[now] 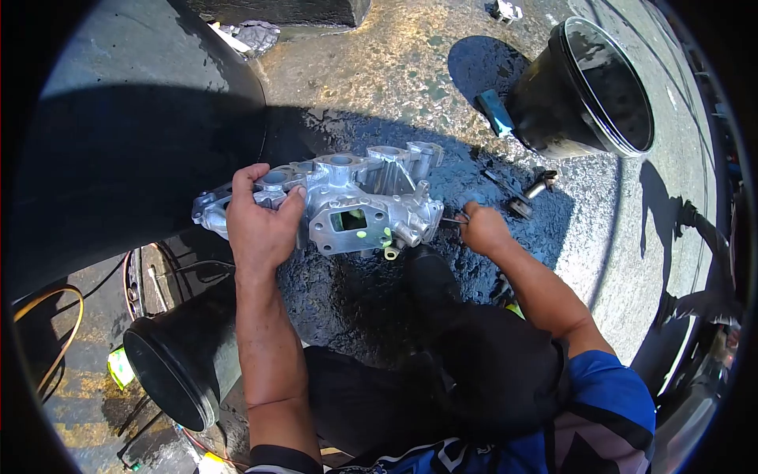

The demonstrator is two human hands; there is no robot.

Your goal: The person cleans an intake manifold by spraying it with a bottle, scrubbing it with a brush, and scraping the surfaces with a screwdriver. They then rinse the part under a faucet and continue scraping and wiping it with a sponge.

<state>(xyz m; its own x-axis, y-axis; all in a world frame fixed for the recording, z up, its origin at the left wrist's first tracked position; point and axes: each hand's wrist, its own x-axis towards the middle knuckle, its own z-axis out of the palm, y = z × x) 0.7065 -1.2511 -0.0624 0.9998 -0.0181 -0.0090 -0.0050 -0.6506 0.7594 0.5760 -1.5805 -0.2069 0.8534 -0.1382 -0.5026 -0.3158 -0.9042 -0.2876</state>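
A silver cast-metal intake manifold [367,201] hangs in front of me, its row of round ports facing up and a rectangular opening facing me. My left hand [264,225] is closed round its left part, thumb and fingers over the top edge. At the manifold's right end, my right hand [483,231] is closed on a thin metal rod-like tool [454,220], whose tip reaches the casting. Most of that tool is hidden in the fist. Yellow-green spots mark the metal near the rectangular opening.
A large dark drum [158,118] fills the left side. At the upper right stands a black bucket [545,103], with a blue block [495,113] beside it. Metal parts [537,189] lie on the wet ground. Another black bucket [170,375] lies tilted at lower left, near cables and hoses [67,292].
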